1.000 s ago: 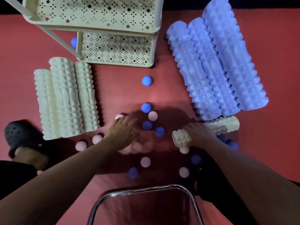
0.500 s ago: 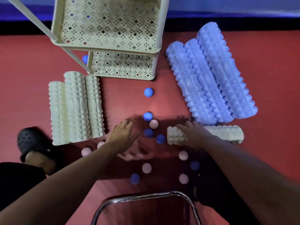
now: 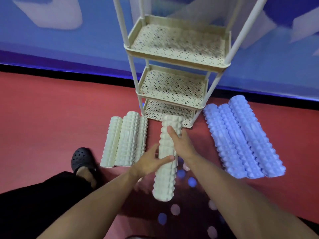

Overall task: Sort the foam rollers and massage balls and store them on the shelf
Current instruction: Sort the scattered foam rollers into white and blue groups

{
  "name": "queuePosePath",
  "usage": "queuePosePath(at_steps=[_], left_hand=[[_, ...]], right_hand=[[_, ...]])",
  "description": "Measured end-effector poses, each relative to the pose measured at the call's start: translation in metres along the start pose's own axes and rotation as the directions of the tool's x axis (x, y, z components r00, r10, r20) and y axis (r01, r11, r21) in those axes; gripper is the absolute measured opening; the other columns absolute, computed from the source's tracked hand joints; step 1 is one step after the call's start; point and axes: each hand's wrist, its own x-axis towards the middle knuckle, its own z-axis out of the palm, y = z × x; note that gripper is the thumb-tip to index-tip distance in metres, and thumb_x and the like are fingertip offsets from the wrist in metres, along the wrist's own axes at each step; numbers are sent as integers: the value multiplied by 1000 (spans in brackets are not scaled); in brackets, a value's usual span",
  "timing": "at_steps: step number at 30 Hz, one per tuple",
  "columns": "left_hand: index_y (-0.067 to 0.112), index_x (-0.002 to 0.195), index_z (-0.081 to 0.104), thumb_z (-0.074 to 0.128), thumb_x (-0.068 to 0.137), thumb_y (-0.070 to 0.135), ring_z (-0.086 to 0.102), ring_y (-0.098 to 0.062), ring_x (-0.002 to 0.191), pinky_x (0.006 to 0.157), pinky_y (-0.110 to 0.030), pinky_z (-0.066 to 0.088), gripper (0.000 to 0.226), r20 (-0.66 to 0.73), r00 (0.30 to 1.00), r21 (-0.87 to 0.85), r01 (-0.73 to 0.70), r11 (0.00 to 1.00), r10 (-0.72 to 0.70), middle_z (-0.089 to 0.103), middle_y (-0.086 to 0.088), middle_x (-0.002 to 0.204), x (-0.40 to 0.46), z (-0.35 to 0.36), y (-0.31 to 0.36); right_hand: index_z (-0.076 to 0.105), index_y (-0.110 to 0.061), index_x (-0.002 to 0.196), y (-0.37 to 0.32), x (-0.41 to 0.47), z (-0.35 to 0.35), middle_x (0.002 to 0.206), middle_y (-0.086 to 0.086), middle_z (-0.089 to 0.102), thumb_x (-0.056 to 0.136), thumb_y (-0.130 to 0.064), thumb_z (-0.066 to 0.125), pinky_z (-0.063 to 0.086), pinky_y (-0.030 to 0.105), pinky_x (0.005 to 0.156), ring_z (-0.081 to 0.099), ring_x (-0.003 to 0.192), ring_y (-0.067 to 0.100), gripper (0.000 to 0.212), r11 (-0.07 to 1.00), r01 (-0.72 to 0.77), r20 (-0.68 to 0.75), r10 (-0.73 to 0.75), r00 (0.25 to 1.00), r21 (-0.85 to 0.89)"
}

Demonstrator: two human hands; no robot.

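Observation:
A cream foam roller (image 3: 166, 173) is lifted off the red floor, pointing towards the cream shelf (image 3: 174, 54). My right hand (image 3: 181, 144) grips its upper part and my left hand (image 3: 151, 161) holds its middle from the left. Three cream rollers (image 3: 124, 140) lie side by side on the floor at the left. Three blue rollers (image 3: 241, 140) lie at the right. Blue and pink spiky massage balls (image 3: 175, 209) are scattered on the floor under my arms, some hidden by them.
The shelf has three perforated tiers on thin posts, standing against a blue wall (image 3: 51, 40). My foot in a black clog (image 3: 82, 161) is at the left of the cream rollers. Bare red floor (image 3: 51, 118) stretches to the left.
The cream roller was lying on the floor under my right hand; now both hands hold it up, turned lengthwise towards the shelf. My view has tilted up to show the whole shelf.

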Motion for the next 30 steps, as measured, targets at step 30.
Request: queuePosePath(at_steps=[30], left_hand=[[25, 144, 29, 63, 86, 44, 66, -40, 98, 61, -47, 61, 70, -434, 801, 78, 490, 868, -413, 58, -14, 123, 110, -197, -150]], right_hand=[[53, -20, 135, 42, 15, 73, 123, -5, 58, 103, -49, 44, 33, 22, 94, 54, 124, 17, 44, 876, -151, 162, 249, 955, -458]])
